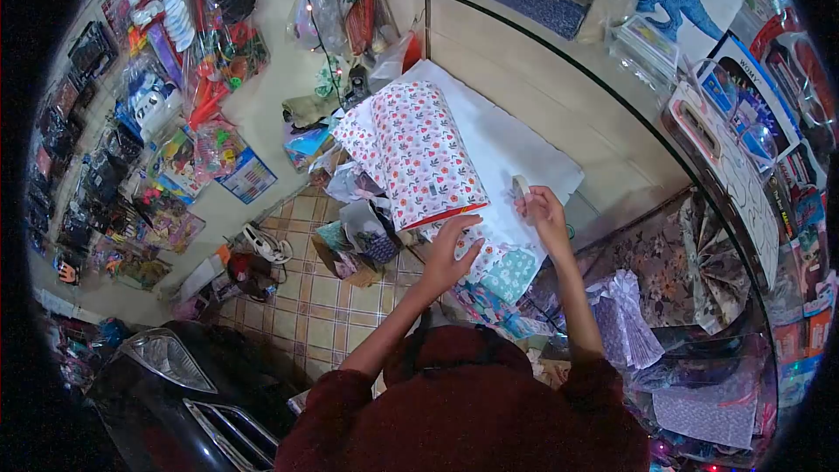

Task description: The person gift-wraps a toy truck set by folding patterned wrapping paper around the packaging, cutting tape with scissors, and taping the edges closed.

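A box-like package (424, 144) covered in white paper with small red and pink flowers lies on a white board (542, 162). A red strip shows along its near edge. My left hand (454, 253) is at that near edge, fingers spread, thumb apart, holding nothing. To the right of the package, my right hand (545, 210) pinches a roll of pale tape (521, 186) over the board. Below the hands lie a loose piece of the flowered paper and a folded teal patterned paper (509, 274).
A glass edge (603, 83) curves behind the board. Packaged toys hang at the left and right. An open carton (350, 262) stands on the tiled floor, with a black toy car (175, 393) at the lower left. Pleated lilac paper (622, 319) lies at the right.
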`<state>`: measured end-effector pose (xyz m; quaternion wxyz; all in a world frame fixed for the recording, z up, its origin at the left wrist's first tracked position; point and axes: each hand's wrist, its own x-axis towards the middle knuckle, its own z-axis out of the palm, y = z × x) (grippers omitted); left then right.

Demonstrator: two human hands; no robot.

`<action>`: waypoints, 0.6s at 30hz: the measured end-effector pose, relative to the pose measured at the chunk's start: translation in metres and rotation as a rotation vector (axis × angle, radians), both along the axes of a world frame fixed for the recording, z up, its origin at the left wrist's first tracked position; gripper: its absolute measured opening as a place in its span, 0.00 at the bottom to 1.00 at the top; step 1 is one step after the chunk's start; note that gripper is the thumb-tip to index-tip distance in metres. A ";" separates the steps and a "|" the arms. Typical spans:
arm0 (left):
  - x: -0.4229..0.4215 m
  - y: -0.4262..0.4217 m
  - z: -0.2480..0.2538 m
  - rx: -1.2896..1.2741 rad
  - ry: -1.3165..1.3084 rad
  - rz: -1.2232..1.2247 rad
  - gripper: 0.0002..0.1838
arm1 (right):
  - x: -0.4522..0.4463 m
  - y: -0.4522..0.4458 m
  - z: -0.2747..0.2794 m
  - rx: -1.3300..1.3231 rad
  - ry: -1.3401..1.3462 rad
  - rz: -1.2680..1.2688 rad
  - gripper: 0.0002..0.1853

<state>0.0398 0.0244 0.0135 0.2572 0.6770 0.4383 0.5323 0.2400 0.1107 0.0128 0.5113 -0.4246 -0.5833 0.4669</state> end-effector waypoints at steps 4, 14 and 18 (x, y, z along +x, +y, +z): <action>0.020 0.014 -0.015 0.048 0.115 -0.068 0.17 | 0.001 0.002 0.024 -0.193 0.086 0.140 0.11; 0.077 0.042 -0.031 0.102 0.498 -0.077 0.25 | -0.006 0.037 0.045 -0.401 0.175 0.198 0.11; 0.080 0.046 -0.041 0.109 0.528 -0.035 0.23 | -0.013 0.048 0.038 -0.360 0.082 0.134 0.10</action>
